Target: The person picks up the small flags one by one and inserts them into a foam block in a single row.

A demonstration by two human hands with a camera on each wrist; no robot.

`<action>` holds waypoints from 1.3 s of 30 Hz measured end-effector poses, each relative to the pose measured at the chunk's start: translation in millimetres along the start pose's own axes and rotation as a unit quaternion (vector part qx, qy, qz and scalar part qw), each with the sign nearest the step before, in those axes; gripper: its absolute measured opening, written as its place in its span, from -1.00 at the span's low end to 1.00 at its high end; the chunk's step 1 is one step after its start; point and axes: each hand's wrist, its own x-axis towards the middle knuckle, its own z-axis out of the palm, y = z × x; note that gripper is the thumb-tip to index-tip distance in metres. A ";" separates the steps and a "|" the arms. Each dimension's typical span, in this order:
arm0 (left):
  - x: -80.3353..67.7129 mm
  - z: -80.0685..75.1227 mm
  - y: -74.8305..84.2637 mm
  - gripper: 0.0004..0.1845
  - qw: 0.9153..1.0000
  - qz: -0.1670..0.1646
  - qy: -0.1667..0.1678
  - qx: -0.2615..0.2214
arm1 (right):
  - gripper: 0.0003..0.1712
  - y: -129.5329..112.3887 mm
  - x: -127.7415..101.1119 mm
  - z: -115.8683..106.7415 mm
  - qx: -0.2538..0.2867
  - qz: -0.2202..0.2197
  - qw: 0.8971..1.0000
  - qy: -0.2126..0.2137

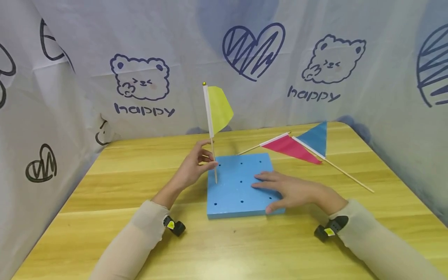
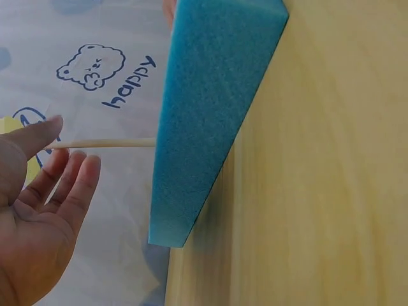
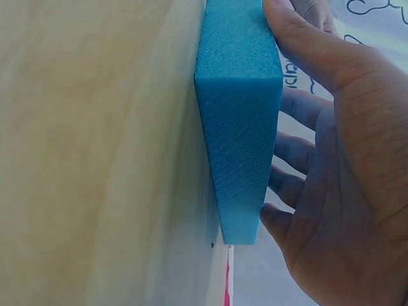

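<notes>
At the left, the left hand point(image 1: 191, 168) reaches in over the wooden table point(image 1: 105, 202) and meets the thin stick of the yellow flag point(image 1: 218, 109). In the head view its fingertips look closed lightly around the stick just above the foam; in the left wrist view the fingers point(image 2: 60, 185) are nearly straight and loosely spread, with the stick point(image 2: 108, 143) running just past the fingertips, so how firm the hold is cannot be told. The flag stands upright, its stick set into the blue foam block point(image 1: 241, 184) near the block's left edge. The block lies flat on the middle of the table, and its top shows rows of small holes. On its right part rests the right hand point(image 1: 292, 191), palm down, fingers straight and flat on the foam, the thumb along the near right edge; it holds nothing. Farther right and behind the block, a pink flag point(image 1: 290, 148) and a blue flag point(image 1: 315, 139) lie on the table, their sticks crossing.
</notes>
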 end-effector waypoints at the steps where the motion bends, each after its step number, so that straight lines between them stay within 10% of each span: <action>1: -0.6 0.0 -0.1 -0.37 1.000 0.001 0.001 0.005 | -0.02 -0.2 0.0 0.0 0.001 -0.001 1.000 0.000; 20: -3.6 -1.8 -2.0 -0.50 0.999 -0.031 0.009 -0.012 | -0.02 3.4 -0.2 2.7 -0.005 0.000 1.000 0.004; 28: -20.7 -14.8 0.8 -0.42 0.996 -0.054 0.010 0.076 | 0.00 3.4 0.3 3.3 -0.007 0.006 1.000 0.000; 39: -44.8 -15.7 0.6 -0.23 0.974 -0.056 -0.092 0.199 | 0.00 2.8 0.6 3.0 -0.003 0.004 1.000 -0.003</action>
